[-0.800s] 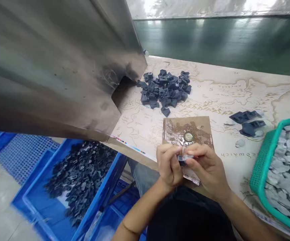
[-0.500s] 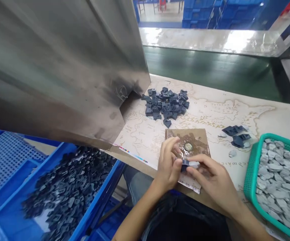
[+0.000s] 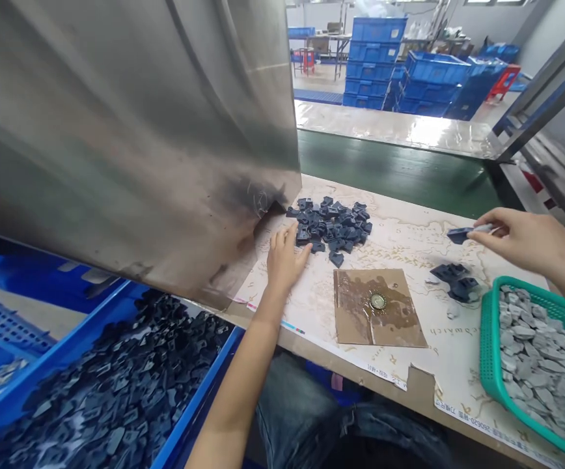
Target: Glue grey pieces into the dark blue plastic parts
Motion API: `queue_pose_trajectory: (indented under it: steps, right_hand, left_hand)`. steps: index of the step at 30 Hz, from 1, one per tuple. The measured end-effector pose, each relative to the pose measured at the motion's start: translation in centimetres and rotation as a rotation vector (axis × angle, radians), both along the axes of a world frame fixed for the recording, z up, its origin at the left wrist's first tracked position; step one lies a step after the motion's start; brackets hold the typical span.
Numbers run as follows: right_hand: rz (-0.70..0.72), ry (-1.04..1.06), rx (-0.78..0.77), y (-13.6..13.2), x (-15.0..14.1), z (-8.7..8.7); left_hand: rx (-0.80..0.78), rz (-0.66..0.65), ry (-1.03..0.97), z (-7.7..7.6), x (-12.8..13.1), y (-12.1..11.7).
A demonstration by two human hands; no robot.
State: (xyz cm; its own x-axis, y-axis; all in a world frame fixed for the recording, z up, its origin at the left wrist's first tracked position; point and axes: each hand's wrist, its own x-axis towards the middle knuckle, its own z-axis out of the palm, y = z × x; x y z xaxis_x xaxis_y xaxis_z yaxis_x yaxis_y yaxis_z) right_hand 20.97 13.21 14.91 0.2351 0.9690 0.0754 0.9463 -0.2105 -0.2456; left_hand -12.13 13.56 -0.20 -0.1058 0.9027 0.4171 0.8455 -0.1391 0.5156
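Note:
My left hand (image 3: 284, 255) reaches out flat, fingers spread, to the left edge of a heap of small dark blue plastic parts (image 3: 334, 225) on the table. My right hand (image 3: 524, 239) is out to the right, pinching a dark blue part with a grey piece on it (image 3: 464, 232), held just above a small group of similar parts (image 3: 455, 280). A brown cardboard square (image 3: 377, 306) with a round metal disc (image 3: 377, 301) on it lies between my arms.
A large steel chute (image 3: 126, 130) overhangs the table's left side. A blue crate of dark parts (image 3: 111, 391) sits below left. A green basket of grey pieces (image 3: 536, 352) stands at right. A green conveyor belt (image 3: 399, 172) runs behind the table; stacked blue crates (image 3: 409, 78) lie beyond.
My hands, earlier together over the cardboard working a small part, have separated: the left went to the dark heap, the right carried the part out to the right. The view tilted up.

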Motion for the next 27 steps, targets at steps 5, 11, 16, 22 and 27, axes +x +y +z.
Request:
queue_pose_trajectory:
  steps: [5,11,16,22,27]
  right_hand:
    - [-0.296,0.271,-0.115,7.1,2.7,-2.9]
    - [-0.355,0.316,0.011,10.0,3.3,-5.1]
    - [-0.306,0.194,-0.002,10.9,4.2,-4.3]
    - [-0.181,-0.004,-0.051,9.9,5.8,-0.3]
    - [-0.021,-0.059,-0.012,2.0,6.9,2.5]
  left_hand:
    - [-0.155,-0.038,0.079,0.7,0.6,-0.1]
    - [-0.079,-0.094,-0.059,0.7,0.7,0.2]
    - [0.0,-0.016,-0.189,-0.2,0.6,0.5]
    - [0.127,0.018,-0.237,-0.1,0.6,0.0]
    - [0.194,-0.05,-0.348,0.4,0.6,-1.3]
